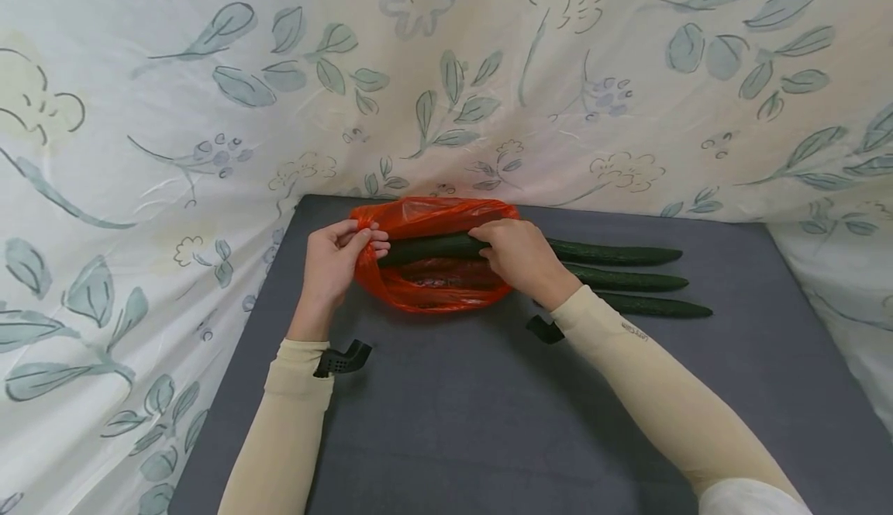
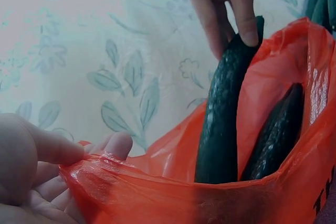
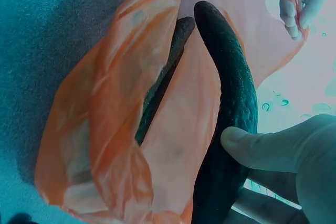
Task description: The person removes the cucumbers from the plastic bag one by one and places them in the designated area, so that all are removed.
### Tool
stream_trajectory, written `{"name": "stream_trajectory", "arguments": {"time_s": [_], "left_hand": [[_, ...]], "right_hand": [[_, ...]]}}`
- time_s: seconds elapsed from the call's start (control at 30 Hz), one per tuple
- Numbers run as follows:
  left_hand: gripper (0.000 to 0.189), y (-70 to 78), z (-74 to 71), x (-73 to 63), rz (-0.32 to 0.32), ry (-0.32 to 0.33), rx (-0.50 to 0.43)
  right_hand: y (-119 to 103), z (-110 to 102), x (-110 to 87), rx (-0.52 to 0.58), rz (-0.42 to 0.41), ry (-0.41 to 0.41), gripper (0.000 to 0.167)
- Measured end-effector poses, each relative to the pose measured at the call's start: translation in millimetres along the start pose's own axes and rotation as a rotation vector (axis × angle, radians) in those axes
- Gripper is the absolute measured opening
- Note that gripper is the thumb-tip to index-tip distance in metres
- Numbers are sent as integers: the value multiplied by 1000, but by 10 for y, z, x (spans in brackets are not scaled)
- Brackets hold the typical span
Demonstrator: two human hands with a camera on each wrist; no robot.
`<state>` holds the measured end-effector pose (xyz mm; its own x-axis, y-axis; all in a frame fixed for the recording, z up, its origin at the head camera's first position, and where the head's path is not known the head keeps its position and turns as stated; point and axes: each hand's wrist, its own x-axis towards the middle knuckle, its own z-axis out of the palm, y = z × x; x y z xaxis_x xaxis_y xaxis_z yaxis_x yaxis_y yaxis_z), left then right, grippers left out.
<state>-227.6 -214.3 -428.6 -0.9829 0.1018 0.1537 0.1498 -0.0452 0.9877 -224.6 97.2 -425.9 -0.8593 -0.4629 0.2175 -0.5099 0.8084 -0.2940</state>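
Observation:
My left hand (image 1: pixel 333 257) pinches the left end of a red plastic bag's rim between thumb and fingers. The red plastic bag (image 1: pixel 446 300) lies with its mouth spread wide. By its upper end, my right hand (image 1: pixel 522 255) grips a dark green cucumber (image 1: pixel 432 248), thumb on one side and fingers on the other. In the left wrist view, the held cucumber (image 2: pixel 223 114) slants down into the bag's mouth, its lower end hidden behind the near rim. A second cucumber (image 2: pixel 275 135) rests inside the bag, partly covered by the red plastic.
Three more cucumbers (image 1: pixel 614 253) lie side by side on the dark grey table (image 1: pixel 446 414), right of the bag and partly behind my right hand and forearm. A floral curtain (image 1: pixel 446 96) hangs along the table's back and sides.

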Motion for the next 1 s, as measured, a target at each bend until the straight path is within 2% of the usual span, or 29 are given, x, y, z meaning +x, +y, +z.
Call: {"name": "stream_trajectory", "arguments": {"time_s": [0.27,0.53,1.0], "left_hand": [[30,-24,-11,24,-3,0,14],[29,-37,-6,48,5,3,11],[30,-18,-2,46,0,10,13]], "right_hand": [[81,-77,-91,18,26,-4,42],[207,-149,-258,45,-18,47,39],[363,-310,-465,76,-13,121,41]]}}
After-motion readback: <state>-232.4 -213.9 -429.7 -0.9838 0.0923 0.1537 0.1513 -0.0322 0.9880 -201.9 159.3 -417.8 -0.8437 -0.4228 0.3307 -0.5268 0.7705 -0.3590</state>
